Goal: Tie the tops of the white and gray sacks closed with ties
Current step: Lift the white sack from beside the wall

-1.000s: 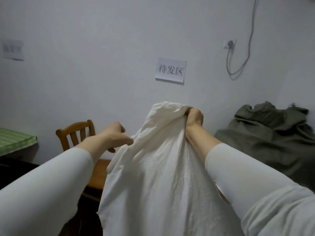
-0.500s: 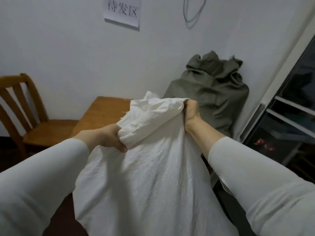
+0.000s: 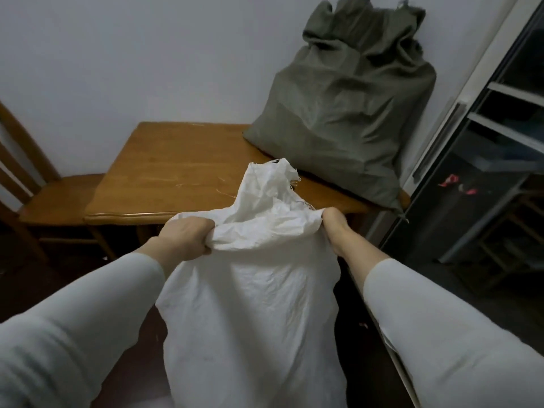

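Both hands grip the white sack (image 3: 253, 290) top; gray sack (image 3: 344, 113) on table (image 3: 164, 172)

Bottom of white sack (image 3: 250, 313) off-frame

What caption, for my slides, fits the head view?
Left hand and right hand grip the white sack by its top; gray sack on table.

The person wears a long-sleeved top in a pale, off-white fabric with a faint grey cast. The left sleeve (image 3: 73, 334) fits smoothly and shows soft creases near the lower edge of the view (the cloth blurs there). The right sleeve (image 3: 441, 334) is the same plain cloth, lightly wrinkled. Each cuff ends on the forearm, leaving the left hand (image 3: 185, 238) and right hand (image 3: 335, 228) bare.
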The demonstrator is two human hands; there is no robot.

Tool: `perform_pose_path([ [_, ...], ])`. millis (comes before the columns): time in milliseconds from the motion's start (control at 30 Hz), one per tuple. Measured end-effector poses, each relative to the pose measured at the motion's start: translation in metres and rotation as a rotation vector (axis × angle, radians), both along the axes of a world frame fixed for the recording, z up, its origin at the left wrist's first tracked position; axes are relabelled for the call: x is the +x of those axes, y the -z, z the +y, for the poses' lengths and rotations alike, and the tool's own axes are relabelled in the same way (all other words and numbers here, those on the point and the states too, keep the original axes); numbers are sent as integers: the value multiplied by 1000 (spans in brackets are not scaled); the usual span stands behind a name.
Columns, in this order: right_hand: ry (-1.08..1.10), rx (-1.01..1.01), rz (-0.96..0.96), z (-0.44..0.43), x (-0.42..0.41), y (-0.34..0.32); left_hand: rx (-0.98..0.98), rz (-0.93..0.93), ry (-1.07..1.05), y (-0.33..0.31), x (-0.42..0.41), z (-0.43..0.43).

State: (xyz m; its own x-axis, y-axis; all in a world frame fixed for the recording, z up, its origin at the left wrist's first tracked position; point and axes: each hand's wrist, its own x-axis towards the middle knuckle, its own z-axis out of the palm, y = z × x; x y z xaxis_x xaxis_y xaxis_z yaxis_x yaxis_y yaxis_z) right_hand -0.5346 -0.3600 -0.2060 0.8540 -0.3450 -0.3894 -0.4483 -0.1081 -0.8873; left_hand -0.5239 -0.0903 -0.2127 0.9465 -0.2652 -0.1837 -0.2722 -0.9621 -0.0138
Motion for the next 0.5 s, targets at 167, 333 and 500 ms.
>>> perform_pose_path([
  [167, 2, -64, 199, -8, 15, 84, 65, 56, 27, 65, 17, -6],
  [333, -14, -114, 369, 1, 15, 169, 105, 212, 4, 145, 6, 1],
  [500, 25, -194, 522, -10, -12, 235, 34, 409, 54, 218, -28, -22],
])
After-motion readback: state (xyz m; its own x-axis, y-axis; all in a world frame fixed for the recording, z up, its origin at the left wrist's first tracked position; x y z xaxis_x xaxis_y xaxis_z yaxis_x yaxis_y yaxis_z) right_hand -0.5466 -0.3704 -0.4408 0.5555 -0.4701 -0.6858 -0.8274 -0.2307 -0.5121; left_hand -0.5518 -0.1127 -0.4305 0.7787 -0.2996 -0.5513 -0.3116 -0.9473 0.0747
